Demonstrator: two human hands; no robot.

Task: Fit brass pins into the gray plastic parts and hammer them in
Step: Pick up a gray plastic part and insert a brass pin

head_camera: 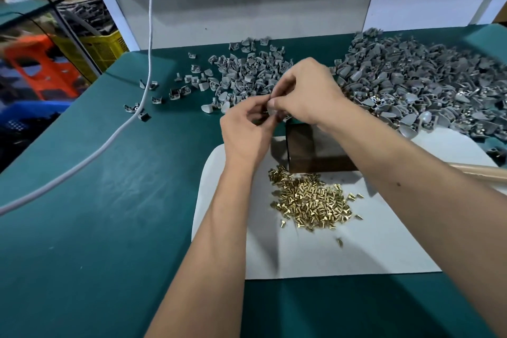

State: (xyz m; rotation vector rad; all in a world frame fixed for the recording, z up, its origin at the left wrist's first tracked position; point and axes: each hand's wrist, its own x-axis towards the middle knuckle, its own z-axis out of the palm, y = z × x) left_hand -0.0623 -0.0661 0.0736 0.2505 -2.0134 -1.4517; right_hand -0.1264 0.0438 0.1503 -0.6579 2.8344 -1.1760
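Observation:
My left hand (248,129) and my right hand (307,93) meet above the table's middle and pinch one small gray plastic part (271,110) between their fingertips. Whether a pin sits in it is hidden by my fingers. A heap of brass pins (312,200) lies on a white sheet (356,250) below my hands. A dark metal block (310,149) stands on that sheet just under my right wrist. Loose gray parts (244,77) lie spread behind my hands, and a bigger pile of gray parts (428,85) fills the right.
A wooden handle (482,171) pokes in from the right edge. A white cord (129,118) hangs down and runs across the green table (109,200) on the left. White board walls stand at the back. Crates and an orange stool sit beyond the left edge.

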